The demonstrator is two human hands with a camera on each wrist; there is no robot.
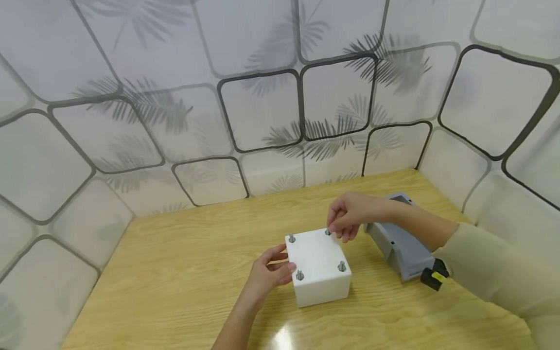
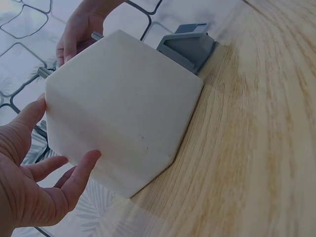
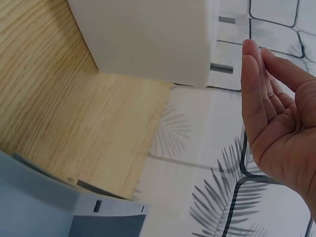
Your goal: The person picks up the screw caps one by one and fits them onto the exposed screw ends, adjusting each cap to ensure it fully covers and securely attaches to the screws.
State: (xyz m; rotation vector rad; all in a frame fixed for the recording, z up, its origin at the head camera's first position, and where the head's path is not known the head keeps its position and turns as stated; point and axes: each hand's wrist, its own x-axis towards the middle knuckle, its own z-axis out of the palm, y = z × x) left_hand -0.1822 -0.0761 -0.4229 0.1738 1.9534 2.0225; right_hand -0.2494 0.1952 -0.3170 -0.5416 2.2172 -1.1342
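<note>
A white box-shaped block (image 1: 316, 256) stands on the table with upright threaded bolts at its top corners, among them the near right bolt (image 1: 341, 266) and near left bolt (image 1: 299, 275). My left hand (image 1: 272, 267) braces its left side, spread fingers and thumb touching it without wrapping round. Over the far right corner, my right hand (image 1: 352, 214) has thumb and forefinger brought together beside the far right bolt (image 1: 327, 232). From the right wrist, a small gap shows between those fingertips (image 3: 250, 64) and the bolt end (image 3: 222, 68); whether they hold something small is hidden.
A grey-blue open tray (image 1: 404, 250) lies right of the block, partly under my right forearm. By its near end is a black object with a yellow patch (image 1: 435, 275). Patterned wall covering (image 1: 262, 112) closes off the back and sides of the wooden table (image 1: 188, 272).
</note>
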